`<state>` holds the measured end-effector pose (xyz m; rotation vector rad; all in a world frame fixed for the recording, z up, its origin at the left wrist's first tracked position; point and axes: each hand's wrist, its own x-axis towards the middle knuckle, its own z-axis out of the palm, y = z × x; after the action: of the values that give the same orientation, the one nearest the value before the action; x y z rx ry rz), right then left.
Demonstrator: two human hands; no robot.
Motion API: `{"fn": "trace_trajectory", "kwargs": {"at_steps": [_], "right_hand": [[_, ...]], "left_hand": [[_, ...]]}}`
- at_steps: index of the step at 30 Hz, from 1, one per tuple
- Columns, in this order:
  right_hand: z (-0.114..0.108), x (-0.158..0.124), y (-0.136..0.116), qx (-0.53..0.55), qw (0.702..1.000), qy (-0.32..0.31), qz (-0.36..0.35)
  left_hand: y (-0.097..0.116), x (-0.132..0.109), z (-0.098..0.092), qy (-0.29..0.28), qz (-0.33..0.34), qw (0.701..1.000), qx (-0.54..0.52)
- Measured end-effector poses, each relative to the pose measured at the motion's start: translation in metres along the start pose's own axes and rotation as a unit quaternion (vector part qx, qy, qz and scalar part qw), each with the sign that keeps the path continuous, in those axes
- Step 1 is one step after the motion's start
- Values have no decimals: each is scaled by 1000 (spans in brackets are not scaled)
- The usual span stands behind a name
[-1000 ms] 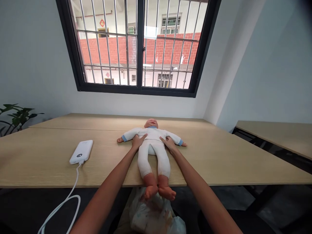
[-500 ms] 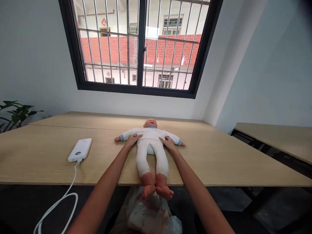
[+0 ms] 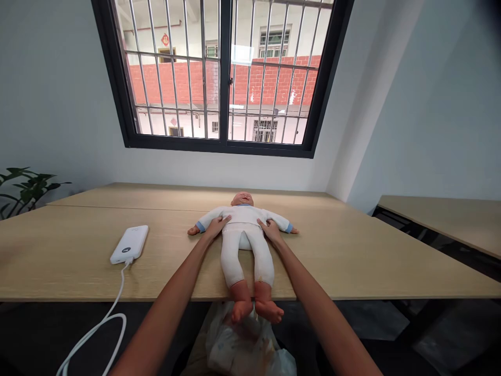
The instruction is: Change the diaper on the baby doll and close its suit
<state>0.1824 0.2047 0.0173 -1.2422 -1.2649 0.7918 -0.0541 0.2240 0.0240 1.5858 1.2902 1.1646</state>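
A baby doll [image 3: 245, 237] in a white suit with blue cuffs lies on its back on the wooden table [image 3: 332, 250], head toward the window, bare feet hanging over the near edge. My left hand [image 3: 216, 227] grips the doll's left side at the waist, thumb on its chest. My right hand [image 3: 270, 231] grips the opposite side under the arm. Both hands are closed around the torso.
A white power bank [image 3: 130, 244] lies on the table to the left, its white cable [image 3: 102, 326] looping off the near edge. A plastic bag [image 3: 246, 347] sits below the doll's feet. A plant [image 3: 23, 189] stands far left, a second table [image 3: 450, 219] at the right.
The doll and both hands have barely shifted; my left hand sits slightly further onto the doll's chest than half a second ago.
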Motion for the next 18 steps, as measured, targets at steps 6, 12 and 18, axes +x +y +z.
{"fn": "trace_trajectory", "kwargs": {"at_steps": [6,12,18], "right_hand": [[-3,0,2,-5,1000,-6,13],[0,6,9,-50,997,51,-6],[3,14,19,-102,990,88,-40]], "left_hand": [[-10,5,-4,-15,11,1000,7],[-16,10,3,42,22,998,31],[-25,11,13,110,58,991,54]]}}
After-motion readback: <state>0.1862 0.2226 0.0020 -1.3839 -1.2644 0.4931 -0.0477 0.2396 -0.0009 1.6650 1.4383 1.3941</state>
